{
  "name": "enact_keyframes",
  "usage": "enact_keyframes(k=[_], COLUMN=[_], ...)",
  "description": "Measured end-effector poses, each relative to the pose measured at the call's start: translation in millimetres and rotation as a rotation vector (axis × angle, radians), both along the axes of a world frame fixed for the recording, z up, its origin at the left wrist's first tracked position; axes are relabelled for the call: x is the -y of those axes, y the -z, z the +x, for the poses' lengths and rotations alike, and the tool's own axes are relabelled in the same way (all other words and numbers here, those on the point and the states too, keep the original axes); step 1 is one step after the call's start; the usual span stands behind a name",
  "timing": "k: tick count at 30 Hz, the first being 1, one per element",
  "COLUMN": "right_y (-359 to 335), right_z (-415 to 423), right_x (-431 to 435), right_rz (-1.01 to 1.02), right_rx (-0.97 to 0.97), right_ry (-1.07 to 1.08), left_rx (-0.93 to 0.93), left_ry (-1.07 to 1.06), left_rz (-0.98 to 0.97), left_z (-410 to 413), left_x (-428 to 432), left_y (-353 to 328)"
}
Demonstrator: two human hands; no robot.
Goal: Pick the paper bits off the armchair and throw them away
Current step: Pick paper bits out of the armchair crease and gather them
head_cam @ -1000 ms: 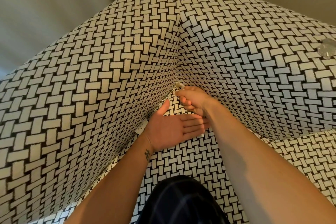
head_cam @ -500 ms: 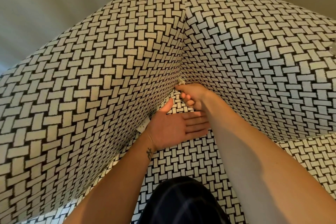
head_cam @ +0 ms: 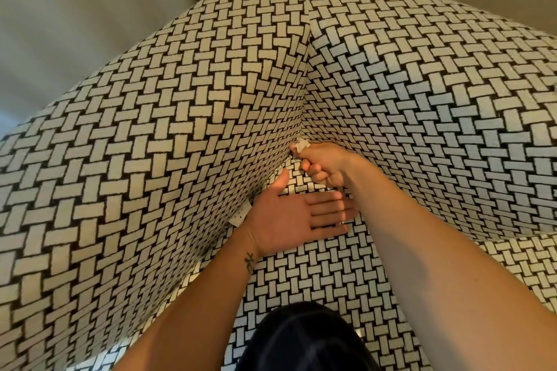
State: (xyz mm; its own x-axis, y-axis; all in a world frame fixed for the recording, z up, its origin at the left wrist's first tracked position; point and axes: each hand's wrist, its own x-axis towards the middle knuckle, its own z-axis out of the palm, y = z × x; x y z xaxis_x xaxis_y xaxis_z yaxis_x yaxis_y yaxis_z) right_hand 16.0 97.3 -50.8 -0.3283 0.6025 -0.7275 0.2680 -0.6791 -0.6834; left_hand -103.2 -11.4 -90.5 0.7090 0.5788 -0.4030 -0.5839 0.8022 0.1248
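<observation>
Beige curtain (head_cam: pixel 90 24) hangs at the back, dark cloth (head_cam: pixel 301 340) lowest

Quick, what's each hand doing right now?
Left hand: open, palm up, holding nothing.
Right hand: fingers curled, pinching a paper bit.

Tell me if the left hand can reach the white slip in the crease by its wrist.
Probably yes: the left hand lies open and empty, and the white slip pokes out uncovered right beside that wrist, with nothing between them.

The armchair (head_cam: pixel 180 129) is covered in matt, slightly fuzzy basketweave cloth; the paper bit (head_cam: pixel 301 145) looks thin, white and crumpled.
</observation>
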Motion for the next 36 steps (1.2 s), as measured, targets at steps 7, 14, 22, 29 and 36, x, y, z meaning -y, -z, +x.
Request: enact_keyframes(k=[7,14,22,29,36], right_y=[14,18,11,9,-6], right_z=[3,7,2,2,9], right_x=[8,8,6,19,40], right_rz=[0.032,0.048,0.035,0.152,0.33], right_rx=[-0.139,-0.175,-0.1,-0.084,-0.054], right_ry=[0.153,0.143,0.118,0.21,0.183], left_rx=[0.026,0.066,0.053,-0.023,0.02], left_ry=[0.015,-0.004,0.012,0.023,0.023], left_rz=[0.021,-0.009,0.019,0.049,0.017], left_z=[-1,-1,-1,-2,0], left_x=[2,2,1,0,-1], left_y=[2,2,0,3,8])
